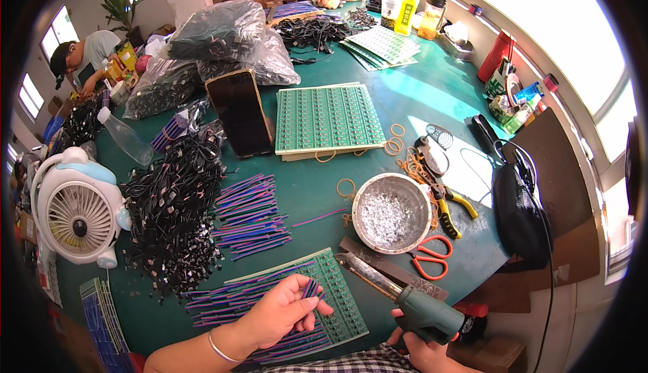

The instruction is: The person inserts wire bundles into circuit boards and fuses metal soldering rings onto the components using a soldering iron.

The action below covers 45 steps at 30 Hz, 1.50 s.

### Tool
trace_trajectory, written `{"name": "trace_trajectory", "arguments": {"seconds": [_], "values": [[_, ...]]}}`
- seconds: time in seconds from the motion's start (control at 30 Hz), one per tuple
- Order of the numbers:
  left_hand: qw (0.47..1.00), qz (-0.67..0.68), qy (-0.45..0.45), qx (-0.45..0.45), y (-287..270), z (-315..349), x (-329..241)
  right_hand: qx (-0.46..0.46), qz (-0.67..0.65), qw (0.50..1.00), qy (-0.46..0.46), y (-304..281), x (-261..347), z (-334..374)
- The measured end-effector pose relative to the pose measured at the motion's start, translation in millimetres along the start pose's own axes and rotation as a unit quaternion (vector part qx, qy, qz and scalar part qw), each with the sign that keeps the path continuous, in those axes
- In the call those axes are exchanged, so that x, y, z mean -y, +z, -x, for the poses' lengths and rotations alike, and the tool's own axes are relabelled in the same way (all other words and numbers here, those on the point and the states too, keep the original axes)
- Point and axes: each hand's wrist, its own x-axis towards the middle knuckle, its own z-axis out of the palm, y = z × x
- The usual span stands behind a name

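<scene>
My left hand (pixel 283 311), with a bracelet at the wrist, pinches a few short purple-and-blue wires (pixel 311 288) above a green circuit board panel (pixel 345 305). Rows of the same wires (pixel 223 300) lie across the panel's left part, their ends on the board. At the lower right my right hand (pixel 420 353) is wrapped round the green handle of a soldering gun (pixel 426 315). Its metal barrel slants up and left, the tip beside the panel's upper right corner and close to a dark flat metal strip (pixel 398 270).
Beyond the tip stands a metal bowl (pixel 395 177) of silvery bits, with red-handled scissors (pixel 433 258) and yellow-handled pliers (pixel 445 214) beside it. Loose wires (pixel 251 218), black cables (pixel 175 204), a phone (pixel 240 113), stacked boards (pixel 331 120) and a fan (pixel 79 218) surround the work. Two people sit farther off.
</scene>
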Motion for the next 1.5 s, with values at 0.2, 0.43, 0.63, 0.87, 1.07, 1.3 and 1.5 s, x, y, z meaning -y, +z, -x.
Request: {"name": "trace_trajectory", "arguments": {"seconds": [0.2, 0.43, 0.63, 0.87, 1.07, 1.3, 1.5], "values": [[0.999, -0.02, 0.024, -0.014, 1.3, -2.8, -6.8, -0.012, -0.029, 1.0, 0.003, 3.4, -1.1, -2.8], [0.995, -0.038, 0.059, -0.072, 0.1, -0.4, -15.6, -0.009, -0.019, 1.0, 0.009, 3.5, -1.6, -5.4], [0.622, -0.624, 0.436, -0.184, -6.8, -13.0, -33.1, 0.0, 0.015, 0.999, 0.041, -4.2, -0.8, -7.2], [0.587, -0.677, 0.415, -0.158, -19.0, -27.7, -9.0, 0.126, 0.399, 0.907, -0.034, -23.2, -5.7, 9.9], [0.596, -0.662, 0.427, -0.156, -22.0, -30.1, -6.0, 0.081, 0.276, 0.956, -0.063, 2.0, 33.2, -25.7], [0.602, -0.66, 0.423, -0.149, -24.1, -30.3, -4.7, 0.076, 0.298, 0.95, -0.062, 9.4, 34.7, -25.9], [0.604, -0.658, 0.425, -0.148, -24.9, -31.2, -4.8, 0.049, 0.222, 0.973, -0.021, 11.7, 31.9, -23.2]]}}
